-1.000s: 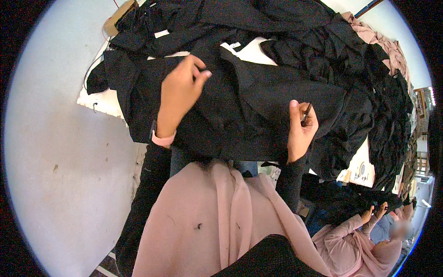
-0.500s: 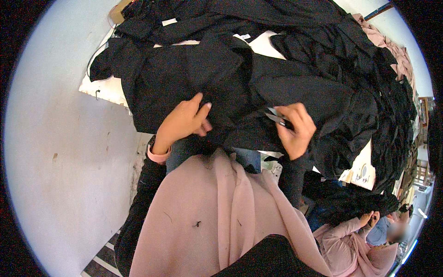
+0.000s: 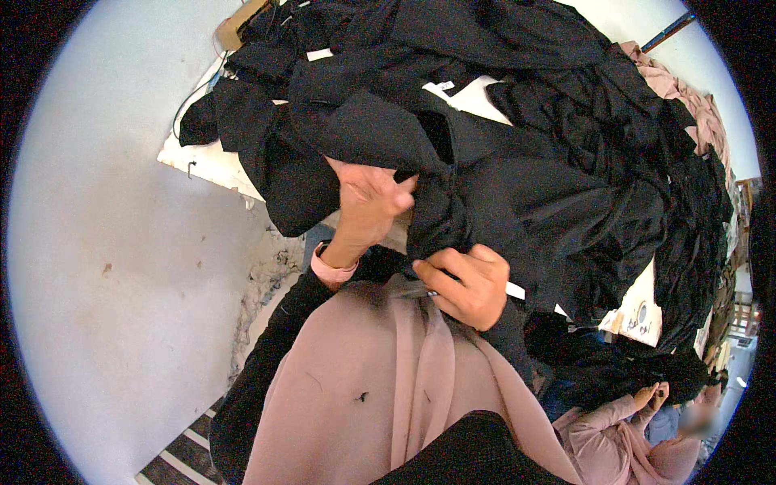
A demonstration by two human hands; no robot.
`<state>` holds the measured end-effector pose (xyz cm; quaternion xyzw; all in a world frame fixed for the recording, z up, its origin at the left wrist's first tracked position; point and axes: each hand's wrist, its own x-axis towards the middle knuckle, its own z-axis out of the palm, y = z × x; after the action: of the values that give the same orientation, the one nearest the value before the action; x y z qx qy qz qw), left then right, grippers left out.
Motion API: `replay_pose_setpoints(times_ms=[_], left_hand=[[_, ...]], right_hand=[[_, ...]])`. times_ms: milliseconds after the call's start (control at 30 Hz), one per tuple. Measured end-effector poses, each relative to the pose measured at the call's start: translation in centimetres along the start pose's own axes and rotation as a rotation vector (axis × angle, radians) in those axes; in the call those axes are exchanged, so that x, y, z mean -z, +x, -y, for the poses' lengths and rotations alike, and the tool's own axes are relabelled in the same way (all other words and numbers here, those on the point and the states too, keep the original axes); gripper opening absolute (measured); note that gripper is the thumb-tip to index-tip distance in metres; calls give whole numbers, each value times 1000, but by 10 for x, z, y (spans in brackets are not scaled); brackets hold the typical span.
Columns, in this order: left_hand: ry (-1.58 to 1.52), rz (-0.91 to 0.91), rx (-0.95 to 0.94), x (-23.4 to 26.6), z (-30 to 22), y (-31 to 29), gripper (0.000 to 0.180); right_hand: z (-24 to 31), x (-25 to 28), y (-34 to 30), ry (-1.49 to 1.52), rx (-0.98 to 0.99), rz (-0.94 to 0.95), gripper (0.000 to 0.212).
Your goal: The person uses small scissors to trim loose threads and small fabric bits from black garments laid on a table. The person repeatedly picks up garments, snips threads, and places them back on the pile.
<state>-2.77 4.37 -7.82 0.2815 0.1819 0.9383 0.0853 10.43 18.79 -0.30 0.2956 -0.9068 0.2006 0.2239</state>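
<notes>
A black garment lies spread before me, its near edge hanging toward my lap. My left hand reaches under a raised fold of it, wrist turned up. The cloth covers most of those fingers, so their grip is hidden. Closer to my body, my right hand is closed around small thread snips. Their blades point left, blurred, in front of my pink clothing. This hand also touches the garment's near edge, where a white label shows beside it.
More black garments are heaped over the pale table. Pink cloth lies at the far right. A wall stands on my left. Another person works with black cloth at the lower right.
My left hand has gone from lying over the cloth to under a lifted fold. My right hand, with the snips, has moved left and nearer my body. The garment's left part has been drawn up.
</notes>
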Motion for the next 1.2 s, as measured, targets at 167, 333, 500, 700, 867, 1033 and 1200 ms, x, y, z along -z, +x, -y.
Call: replay_pose_setpoints(times_ms=[167,333,500,700,867,1033,1200], left_hand=[[409,-228,185,-4,-1,0,49],[142,-330,282,-6,-11,-3,37],[219,-377,283,-14,2,-14,32],[491,-415,309,-48,-9,-8,38],[1666,-205,270,-71,-55,1,45],[1311,96,19,-78,-44,16,48],[871,132,447,-68,-36,25,35]], right_hand=[[-8,-30,3,137,-157,-13,31],[-7,-38,10,457,-477,-411,32],[-17,-24,24,531,-705,-573,32],[-49,-23,39,604,-775,-499,12],[-52,-18,37,772,-837,-505,24],[-41,-19,47,894,-838,-413,23],[-46,-7,53,894,-870,-584,17]])
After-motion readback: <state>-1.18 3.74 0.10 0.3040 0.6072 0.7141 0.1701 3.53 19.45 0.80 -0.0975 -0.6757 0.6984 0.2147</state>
